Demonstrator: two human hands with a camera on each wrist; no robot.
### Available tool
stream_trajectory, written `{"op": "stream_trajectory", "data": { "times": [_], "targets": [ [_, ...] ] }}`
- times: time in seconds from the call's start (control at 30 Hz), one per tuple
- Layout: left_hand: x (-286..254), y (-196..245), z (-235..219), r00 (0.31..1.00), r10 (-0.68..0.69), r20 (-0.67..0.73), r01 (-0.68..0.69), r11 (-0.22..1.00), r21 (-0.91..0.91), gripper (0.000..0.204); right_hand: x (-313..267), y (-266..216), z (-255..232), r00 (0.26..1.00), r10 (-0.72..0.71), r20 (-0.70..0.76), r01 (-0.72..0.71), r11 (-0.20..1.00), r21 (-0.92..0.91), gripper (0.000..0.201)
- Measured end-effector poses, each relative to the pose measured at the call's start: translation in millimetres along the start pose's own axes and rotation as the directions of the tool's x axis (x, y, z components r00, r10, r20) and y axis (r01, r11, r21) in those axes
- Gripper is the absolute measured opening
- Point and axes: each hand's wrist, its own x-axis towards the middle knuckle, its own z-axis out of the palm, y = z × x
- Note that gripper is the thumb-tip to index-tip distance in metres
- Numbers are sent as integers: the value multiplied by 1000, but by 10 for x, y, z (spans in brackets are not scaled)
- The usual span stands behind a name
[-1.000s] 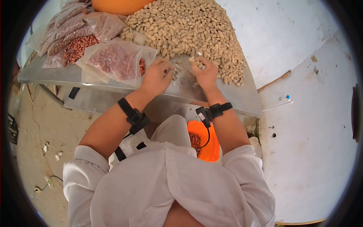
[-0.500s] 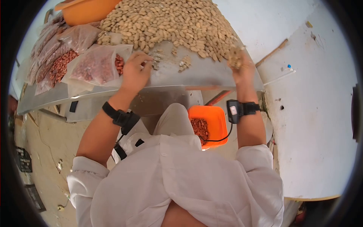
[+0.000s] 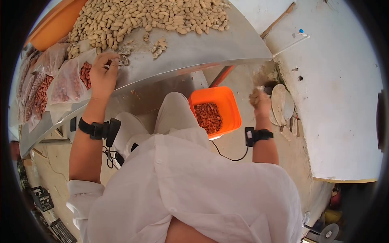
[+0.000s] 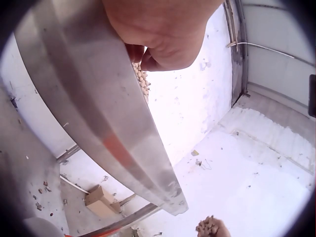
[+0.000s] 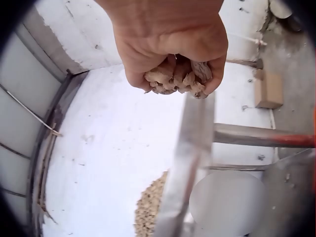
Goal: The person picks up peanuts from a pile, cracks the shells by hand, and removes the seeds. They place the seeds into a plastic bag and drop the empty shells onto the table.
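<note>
My right hand (image 3: 262,104) grips a handful of broken peanut shells (image 5: 177,80), out past the table's front edge and above the floor. Bits of shell stick out between the fingers in the right wrist view. Over the front of the metal table (image 3: 194,46), my left hand (image 3: 103,75) has its fingers loosely bent, with nothing visible in them. Small shell scraps (image 3: 125,54) lie just beside its fingertips. Farther right on the tabletop is a little heap of shells (image 3: 159,47). A large pile of unshelled peanuts (image 3: 150,18) spreads behind.
Clear bags of red peanut kernels (image 3: 67,83) lie left of the left hand. An orange basin (image 3: 54,26) stands at the back left. Below the table edge, an orange tub (image 3: 229,105) holds reddish kernels or skins. A white wall (image 3: 336,101) rises on the right.
The right hand has swung from the tabletop, right and back past the table edge, carrying the shells. The left hand stays near the scraps. The head view has turned to the right.
</note>
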Motion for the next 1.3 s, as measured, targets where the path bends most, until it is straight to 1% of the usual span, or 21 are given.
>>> {"op": "stream_trajectory", "data": {
  "times": [0.03,0.1,0.17,0.2,0.3,0.33,0.4,0.43,0.47,0.53,0.6,0.63,0.7,0.77,0.8,0.87,0.97,1.07,1.17,1.23,1.3],
  "targets": [
    [-1,-8,5,1000,-2,3,2,1000,2,10,112,319,-163,994,60,92,-58,998,-27,19],
    [2,-25,8,1000,-5,4,5,1000,7,10,112,637,-169,977,213,-10,-208,941,-267,25],
    [0,-33,6,1000,-1,4,1,1000,-9,11,220,1013,-242,985,108,-131,-159,854,-496,27],
    [-4,-38,3,1000,-1,1,1,1000,-17,11,245,1071,-219,983,41,-177,-142,786,-602,28],
    [-8,-51,1,1000,-5,-21,5,999,-33,13,359,904,-95,952,-199,-234,16,793,-609,24],
    [-18,-46,-8,999,-28,-32,26,998,-55,14,373,796,8,939,-296,-177,153,817,-556,23],
    [-13,-24,-10,996,-69,-58,63,993,-102,16,319,401,333,869,-488,-83,417,811,-409,20],
    [-8,-29,-13,993,-85,-79,73,988,-138,16,149,102,635,833,-551,43,530,774,-347,19],
    [-9,-39,-16,990,-100,-98,82,981,-174,17,-94,-184,995,777,-608,161,627,731,-270,18],
    [-25,-19,-21,982,-131,-135,91,959,-268,19,-420,-537,1579,680,-620,391,720,665,-197,21],
    [-42,-31,-37,968,-209,-137,151,926,-346,20,-602,-726,2113,492,-580,649,855,462,-236,33],
    [-34,-30,-50,959,-246,-139,176,905,-387,21,-763,-829,2393,541,-475,694,791,568,-227,44],
    [-34,-5,-85,950,-286,-125,204,872,-444,22,-867,-863,2808,526,-326,785,777,560,-288,64],
    [-53,-59,-77,945,-305,-114,221,858,-463,24,-745,-796,3165,449,-230,863,873,318,-370,83],
    [-56,-70,-64,946,-301,-123,203,843,-499,24,-718,-744,3296,446,-197,873,875,299,-380,86],
    [-57,-90,-69,957,-239,-161,146,885,-442,24,-675,-641,3501,445,-127,887,879,255,-404,93],
    [-55,-128,-55,958,-203,-201,103,902,-420,24,-661,-600,3708,435,-75,897,886,210,-413,100],
    [-69,-121,-50,951,-210,-227,93,895,-437,23,-618,-555,3877,460,-52,887,881,152,-448,101],
    [-79,-112,-45,943,-215,-256,85,894,-439,23,-550,-550,3991,476,-39,879,872,151,-465,99],
    [-76,-117,-60,942,-201,-269,73,904,-422,23,-355,-471,4031,471,1,882,846,282,-452,97],
    [-78,-115,-80,947,-175,-270,57,918,-393,23,-426,-512,4074,453,10,891,853,286,-437,93]
  ]
}}
